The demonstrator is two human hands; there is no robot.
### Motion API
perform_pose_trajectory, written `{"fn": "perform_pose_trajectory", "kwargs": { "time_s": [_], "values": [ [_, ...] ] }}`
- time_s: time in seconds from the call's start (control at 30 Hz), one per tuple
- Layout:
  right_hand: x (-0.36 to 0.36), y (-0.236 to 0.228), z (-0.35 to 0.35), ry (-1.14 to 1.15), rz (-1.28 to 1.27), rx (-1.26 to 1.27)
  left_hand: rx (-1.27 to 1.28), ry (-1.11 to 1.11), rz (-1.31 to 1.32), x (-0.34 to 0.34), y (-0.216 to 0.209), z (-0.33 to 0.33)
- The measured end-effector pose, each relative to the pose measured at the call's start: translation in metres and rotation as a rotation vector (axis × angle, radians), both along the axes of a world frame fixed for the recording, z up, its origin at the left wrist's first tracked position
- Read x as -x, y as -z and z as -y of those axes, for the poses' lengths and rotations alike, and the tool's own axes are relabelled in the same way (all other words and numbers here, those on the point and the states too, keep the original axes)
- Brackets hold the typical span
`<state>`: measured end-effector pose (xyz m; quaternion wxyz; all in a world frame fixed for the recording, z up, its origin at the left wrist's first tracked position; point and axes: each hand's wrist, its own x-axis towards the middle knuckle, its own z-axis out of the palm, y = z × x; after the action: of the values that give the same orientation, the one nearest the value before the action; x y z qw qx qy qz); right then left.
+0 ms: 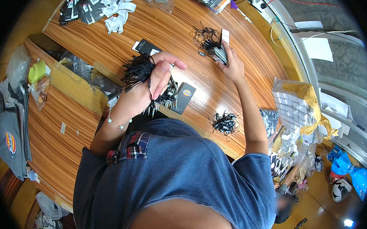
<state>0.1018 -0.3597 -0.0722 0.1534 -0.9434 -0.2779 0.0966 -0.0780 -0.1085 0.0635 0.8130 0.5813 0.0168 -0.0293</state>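
My left hand is closed round a thick bundle of black tag strings, whose looped ends fan out on its left side. More thin black strings with pale tips hang below that hand. Farther off to the right, my right hand grips the edge of a stack of hang tags, with its black cords spread out beyond it. A single dark hang tag with an orange emblem lies by my left hand. Another black tag rests just beyond the bundle.
A small heap of black strings lies near the table's front edge. Many black tags and white strips fill the far left. At right stand a plastic-wrapped block of white pieces and a window. A person is at the lower right.
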Motion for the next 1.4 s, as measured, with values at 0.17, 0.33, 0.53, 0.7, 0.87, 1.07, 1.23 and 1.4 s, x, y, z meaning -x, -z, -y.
{"fn": "perform_pose_trajectory", "kwargs": {
  "time_s": [0.17,0.33,0.53,0.7,0.87,1.07,1.23,1.4],
  "values": [
    [0.006,0.019,-0.001,-0.02,0.087,0.091,-0.009,0.031,0.001,-0.008,0.004,0.009],
    [-0.001,0.019,-0.002,0.018,-0.015,0.063,0.016,0.046,-0.031,-0.014,0.009,0.012],
    [-0.013,0.019,-0.006,0.186,-0.252,0.098,0.015,0.044,-0.037,-0.019,0.008,0.014],
    [-0.051,0.049,0.024,0.034,-0.425,-0.273,0.013,0.037,-0.057,-0.022,0.006,0.012],
    [-0.064,0.043,0.028,-0.057,-0.417,-0.289,-0.002,0.01,-0.041,-0.023,0.009,0.011],
    [-0.077,0.03,0.029,0.016,-0.642,-0.263,0.005,0.011,-0.067,-0.026,0.009,0.013],
    [-0.096,0.022,0.026,-0.133,-0.701,-0.193,0.026,0.014,-0.066,-0.03,0.009,0.015],
    [-0.096,0.008,0.018,-0.004,-0.739,-0.049,0.013,0.008,-0.06,-0.031,0.008,0.013]
  ]
}}
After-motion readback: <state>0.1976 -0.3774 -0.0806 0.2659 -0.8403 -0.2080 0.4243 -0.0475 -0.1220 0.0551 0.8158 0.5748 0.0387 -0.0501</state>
